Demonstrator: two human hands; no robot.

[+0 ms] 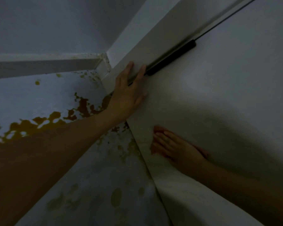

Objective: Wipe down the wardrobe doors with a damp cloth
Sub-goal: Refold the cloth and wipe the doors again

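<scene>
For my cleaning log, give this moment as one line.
left hand: flat on wardrobe door edge, below black handle | right hand: presses orange cloth to door | phase: wiping

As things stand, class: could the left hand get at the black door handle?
Probably yes. The left hand lies flat on the wardrobe door's edge, its fingers just short of the black handle's lower end. Nothing sits between them. The right hand presses the orange cloth lower down, out of the way.
</scene>
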